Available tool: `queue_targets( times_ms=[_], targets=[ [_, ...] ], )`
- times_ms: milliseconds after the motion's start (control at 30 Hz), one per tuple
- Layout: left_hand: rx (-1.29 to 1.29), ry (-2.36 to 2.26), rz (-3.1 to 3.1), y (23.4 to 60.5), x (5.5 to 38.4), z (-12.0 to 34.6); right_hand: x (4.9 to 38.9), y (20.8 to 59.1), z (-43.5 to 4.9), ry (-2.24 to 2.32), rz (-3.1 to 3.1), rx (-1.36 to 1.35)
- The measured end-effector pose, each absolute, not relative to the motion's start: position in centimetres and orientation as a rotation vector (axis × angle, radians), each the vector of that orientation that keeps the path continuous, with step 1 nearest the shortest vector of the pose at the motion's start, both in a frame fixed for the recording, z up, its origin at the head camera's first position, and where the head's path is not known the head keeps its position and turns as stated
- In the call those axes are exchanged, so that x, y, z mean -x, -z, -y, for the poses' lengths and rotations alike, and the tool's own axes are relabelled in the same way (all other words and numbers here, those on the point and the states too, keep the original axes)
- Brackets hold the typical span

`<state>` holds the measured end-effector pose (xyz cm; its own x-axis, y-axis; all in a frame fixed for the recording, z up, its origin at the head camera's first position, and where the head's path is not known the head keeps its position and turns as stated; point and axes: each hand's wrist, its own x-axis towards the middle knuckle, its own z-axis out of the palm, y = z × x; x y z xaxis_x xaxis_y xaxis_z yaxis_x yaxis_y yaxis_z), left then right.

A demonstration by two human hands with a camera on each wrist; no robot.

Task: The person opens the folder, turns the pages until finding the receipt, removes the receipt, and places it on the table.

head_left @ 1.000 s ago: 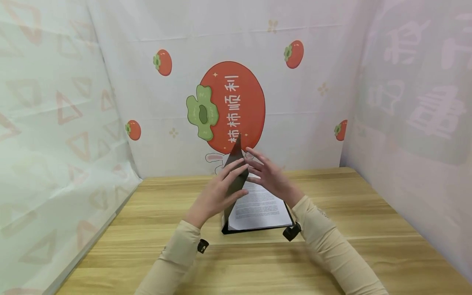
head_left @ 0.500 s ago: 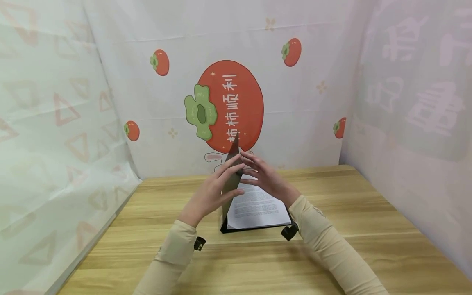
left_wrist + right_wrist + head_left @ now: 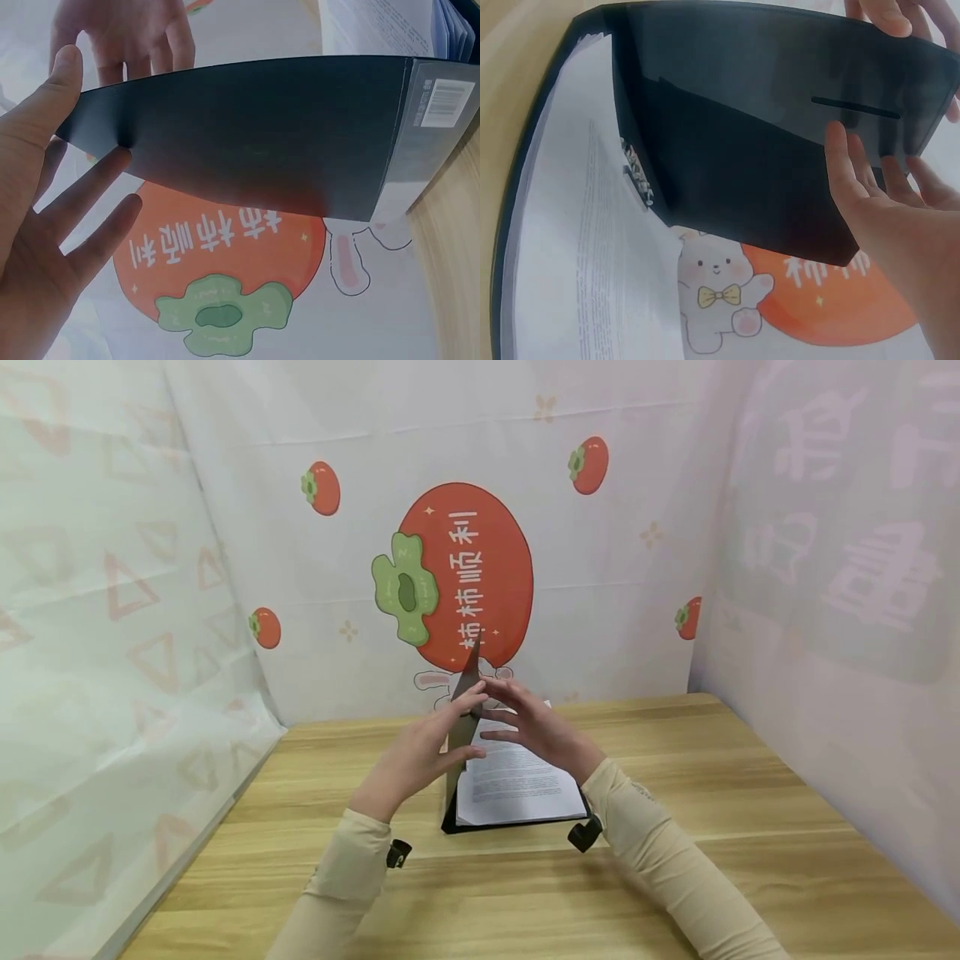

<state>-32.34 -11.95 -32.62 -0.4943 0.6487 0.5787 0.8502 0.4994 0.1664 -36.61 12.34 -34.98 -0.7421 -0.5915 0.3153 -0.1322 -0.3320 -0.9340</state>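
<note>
A black ring binder (image 3: 463, 739) stands open on the table, its front cover (image 3: 255, 135) raised nearly upright. My left hand (image 3: 420, 756) holds the free edge of the cover, fingertips on its outer face and thumb (image 3: 889, 19) over the top edge on the inner side. From the other side, my right hand (image 3: 543, 727) reaches in with nearly straight fingers (image 3: 840, 146), fingertips at the inner face of the cover. A thick stack of printed paper (image 3: 517, 785) lies in the binder, with a metal clasp (image 3: 637, 176) by the spine. A barcode label (image 3: 448, 103) shows on the spine.
The binder rests on a wooden table (image 3: 465, 902). Behind it hangs a white backdrop (image 3: 615, 635) with a large printed red persimmon (image 3: 502, 568). Patterned white sheets (image 3: 97, 635) close off both sides.
My right hand has moved slightly left and down, its fingertips closer to the raised cover. The left hand has shifted a little left. The cover stays raised, and the head view has turned slightly.
</note>
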Motion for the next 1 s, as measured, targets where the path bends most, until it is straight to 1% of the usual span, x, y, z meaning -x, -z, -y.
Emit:
queue_targets(
  times_ms=[267, 500, 767, 1000],
  targets=[
    [1.2, 0.676, 2.31, 31.7, 32.1, 13.2, 36.1, 35.1, -10.9, 2.078, -1.62, 0.959],
    [1.193, 0.679, 2.299, 31.2, 32.0, 13.8, 36.6, 35.9, -11.2, 2.061, -1.694, 0.915],
    [1.158, 0.697, 2.289, 30.9, 32.2, 14.8, 39.5, 38.8, -13.5, 2.04, -1.944, 0.695],
    [1.143, 0.688, 2.276, 30.6, 32.3, 15.5, 41.1, 39.9, -16.4, 2.011, -2.179, 0.334]
  ],
)
